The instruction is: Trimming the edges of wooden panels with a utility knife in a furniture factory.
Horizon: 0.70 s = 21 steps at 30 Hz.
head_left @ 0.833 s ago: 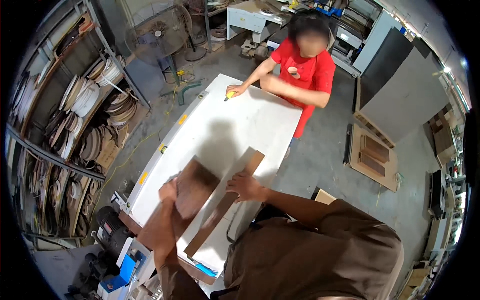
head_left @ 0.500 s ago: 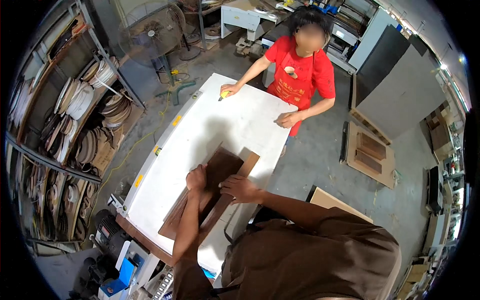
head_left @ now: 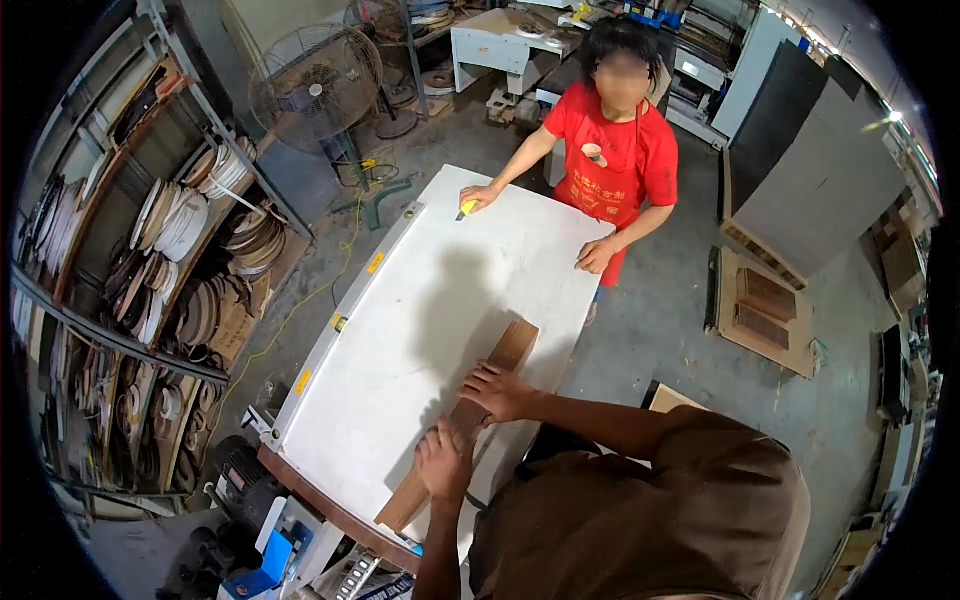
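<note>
Apparently steadying brown boards on the worktop, grasped in left grip and right grip; next, presumably, needing even pressure.

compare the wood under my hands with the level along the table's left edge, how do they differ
Colour: the wood is brown; the level is pale with yellow patches.
Contact: your left hand and right hand are both on the wood; neither touches the level.
Place: the wood lies in front of you; the level runs along the table's left edge.
Both are long and narrow, slanting roughly the same way.
</note>
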Available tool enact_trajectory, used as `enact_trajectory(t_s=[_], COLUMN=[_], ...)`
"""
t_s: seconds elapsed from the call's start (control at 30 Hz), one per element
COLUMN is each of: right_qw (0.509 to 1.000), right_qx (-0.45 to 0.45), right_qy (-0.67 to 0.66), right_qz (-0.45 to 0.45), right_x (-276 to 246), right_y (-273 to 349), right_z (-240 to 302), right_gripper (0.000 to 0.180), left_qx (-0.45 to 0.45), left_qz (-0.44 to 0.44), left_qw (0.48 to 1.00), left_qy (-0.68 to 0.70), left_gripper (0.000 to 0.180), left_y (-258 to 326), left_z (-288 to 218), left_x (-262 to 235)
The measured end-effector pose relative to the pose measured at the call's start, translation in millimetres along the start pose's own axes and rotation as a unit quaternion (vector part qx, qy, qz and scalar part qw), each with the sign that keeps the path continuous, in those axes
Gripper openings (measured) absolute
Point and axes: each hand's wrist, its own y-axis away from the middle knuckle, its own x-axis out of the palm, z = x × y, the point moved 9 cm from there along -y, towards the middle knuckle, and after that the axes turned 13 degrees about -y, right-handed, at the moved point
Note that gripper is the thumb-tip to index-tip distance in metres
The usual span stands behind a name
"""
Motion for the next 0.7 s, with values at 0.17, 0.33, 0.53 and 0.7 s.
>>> enact_trajectory(t_s=[0.17, 0.33, 0.53, 0.7], right_qw=[0.999, 0.999, 0.977, 0.949], right_qx=[-0.044, 0.019, 0.105, 0.108], right_qy=[0.015, 0.012, -0.183, -0.277], right_qz=[-0.018, 0.035, 0.003, -0.106], right_x=[-34.5, -89.0, -88.5, -81.6], right_y=[9.4, 32.5, 44.5, 54.7], right_z=[-26.3, -93.6, -127.7, -141.2], right_gripper=[0.086, 0.095, 0.097, 0.111], left_qx=[-0.061, -0.125, -0.28, -0.334], left_qz=[-0.01, -0.003, -0.09, -0.129], left_qw=[0.995, 0.989, 0.909, 0.822], left_qy=[-0.078, -0.077, 0.295, 0.443], left_gripper=[0.083, 0.09, 0.105, 0.102], left_y=[65.2, 140.8, 196.6, 207.5], left_z=[58.6, 131.3, 179.9, 176.0], left_x=[-10.5, -13.2, 20.4, 54.3])
